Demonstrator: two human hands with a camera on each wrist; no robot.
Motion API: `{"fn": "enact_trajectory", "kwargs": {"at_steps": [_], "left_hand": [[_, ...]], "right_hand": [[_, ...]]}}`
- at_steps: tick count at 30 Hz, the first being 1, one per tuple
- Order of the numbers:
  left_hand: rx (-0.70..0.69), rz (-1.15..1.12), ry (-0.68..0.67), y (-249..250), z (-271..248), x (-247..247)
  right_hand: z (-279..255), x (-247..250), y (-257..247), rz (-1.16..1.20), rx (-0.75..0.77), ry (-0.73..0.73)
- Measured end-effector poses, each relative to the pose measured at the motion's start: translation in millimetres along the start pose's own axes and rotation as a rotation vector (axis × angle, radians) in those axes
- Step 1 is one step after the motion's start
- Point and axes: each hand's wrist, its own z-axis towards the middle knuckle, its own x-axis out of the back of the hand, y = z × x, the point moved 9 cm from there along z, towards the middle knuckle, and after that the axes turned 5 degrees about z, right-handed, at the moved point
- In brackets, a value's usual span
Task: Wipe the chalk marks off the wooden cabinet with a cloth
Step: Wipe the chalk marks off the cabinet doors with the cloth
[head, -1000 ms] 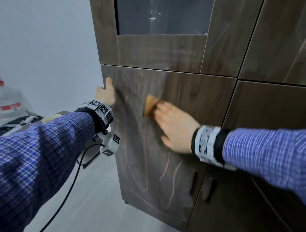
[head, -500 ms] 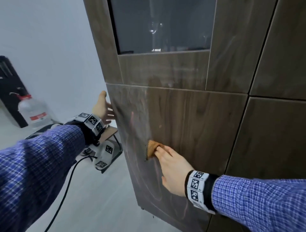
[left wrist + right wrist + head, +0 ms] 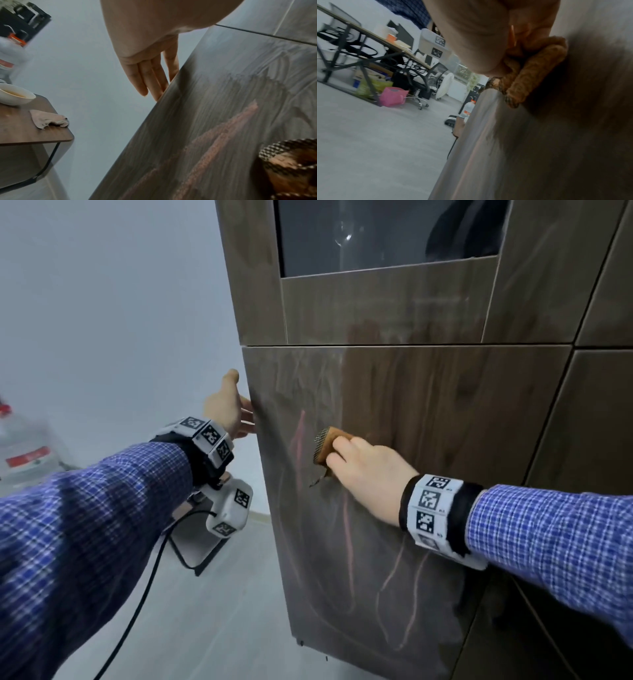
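Since half a second ago the right hand has carried the orange cloth up the cabinet door, and the view has tilted up with it. The right hand's fingers curl over the folded cloth and press it flat to the wood, just right of a pink chalk streak. The left hand is relaxed, its straight fingers braced on the door's left edge and holding nothing.

Doing this step well, my read: keep the pressure flat, overlap the strokes, and work leftwards and down, since most pink lines remain on the lower half. The upper area shows a smeared haze, so refold to a clean face before going back over it.

Containers: a white bowl on the side table holds brownish liquid, and a beige rag lies beside it. The clear jug at far left is too blurred to tell its contents. A wine glass stands behind the cabinet's glass pane.
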Motion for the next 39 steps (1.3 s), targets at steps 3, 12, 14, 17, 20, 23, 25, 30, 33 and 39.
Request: {"fn": "enact_trajectory", "kwargs": {"at_steps": [3, 12, 14, 17, 20, 23, 25, 30, 33, 39], "left_hand": [[-0.004, 0.008, -0.054, 4.3, -2.9, 1.1], [-0.033, -0.131, -0.099, -12.4, -8.3, -2.0], [-0.034, -0.187, -0.111, -25.6, -12.4, -10.4], [-0.03, -0.25, -0.095, -52.5, -9.9, -20.4], [-0.036, -0.305, -0.057, -69.6, -6.9, -27.2], [-0.034, -0.362, -0.048, -80.9, -6.4, -30.7], [-0.019, -0.402, -0.067, -88.2, -4.7, -34.8], [-0.022, -0.381, -0.096, -82.9, -7.3, -32.2], [-0.03, -0.342, -0.119, -80.3, -7.9, -31.6], [0.06, -0.422, -0.075, -91.4, 2.7, -30.1]], "right_hand": [[-1.8, 25.2, 24.8, 0.028, -0.154, -0.015], [7.6, 28.1, 36.6, 0.023, -0.187, 0.135], [-21.0, -38.0, -0.2, -0.052, -0.047, -0.042], [-46.4, -88.4, -22.8, -0.095, 0.054, -0.176], [-3.8, -39.2, -7.6, -0.075, 0.085, -0.029], [65.3, 48.1, 28.4, -0.053, -0.104, 0.251], [89.1, 61.5, 28.5, -0.038, -0.188, 0.343], [28.7, -105.2, -70.2, -0.152, 0.08, -0.175], [16.5, -132.4, -79.4, -0.168, 0.18, -0.272], [139.1, 54.4, -9.8, -0.165, -0.122, 0.337]]}}
